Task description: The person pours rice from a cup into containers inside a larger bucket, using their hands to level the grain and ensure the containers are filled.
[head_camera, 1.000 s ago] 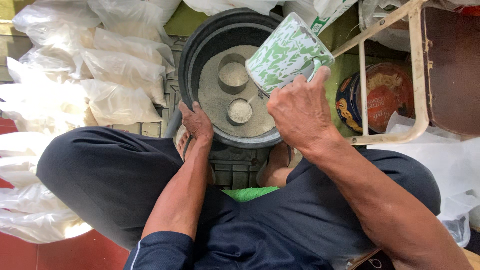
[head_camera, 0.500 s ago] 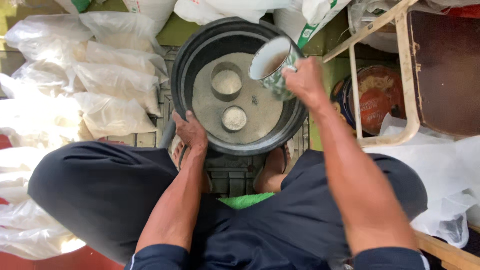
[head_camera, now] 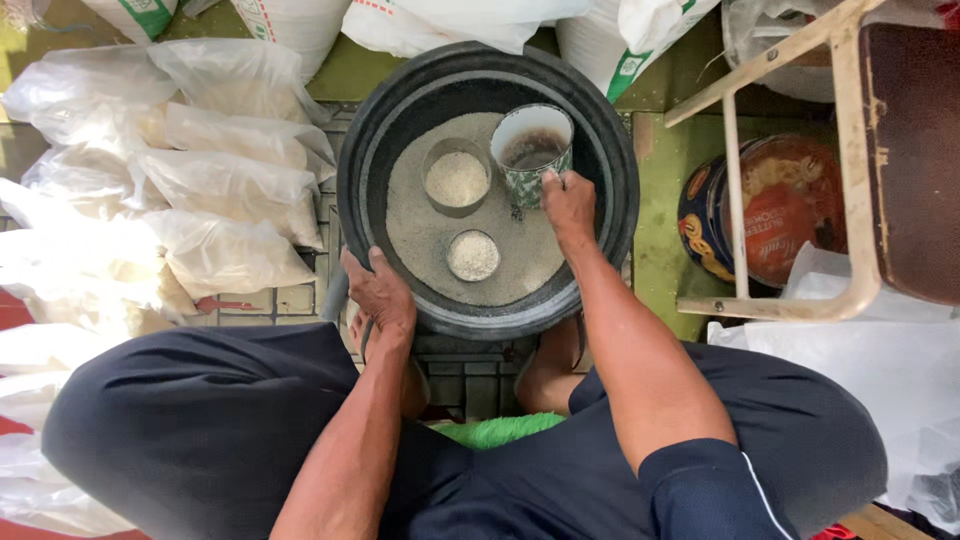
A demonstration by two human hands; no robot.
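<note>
Looking straight down from the person's head, the view shows a large round black basin (head_camera: 487,70) filled with pale rice grain, set in front of the seated person's dark-trousered knees. The right hand (head_camera: 567,205) has its fingers closed around a green-patterned metal mug (head_camera: 533,152), which stands upright in the grain at the basin's far right side (its inside looks nearly empty, dusted with a little grain). The left hand (head_camera: 380,292) grips the basin's near left rim, fingers curled over the edge.

Two smaller tins sit sunk in the grain: a round grey metal tin (head_camera: 457,177) full of rice just left of the mug, and a smaller round tin (head_camera: 473,254), also full, nearer the person.

Beyond the basin's left side lie heaped clear plastic bags of rice (head_camera: 215,180). Large white woven sacks (head_camera: 440,20) stand behind the basin. To the right, a round blue biscuit tin (head_camera: 775,205) rests on a green surface under a pale wooden frame (head_camera: 790,180).
</note>
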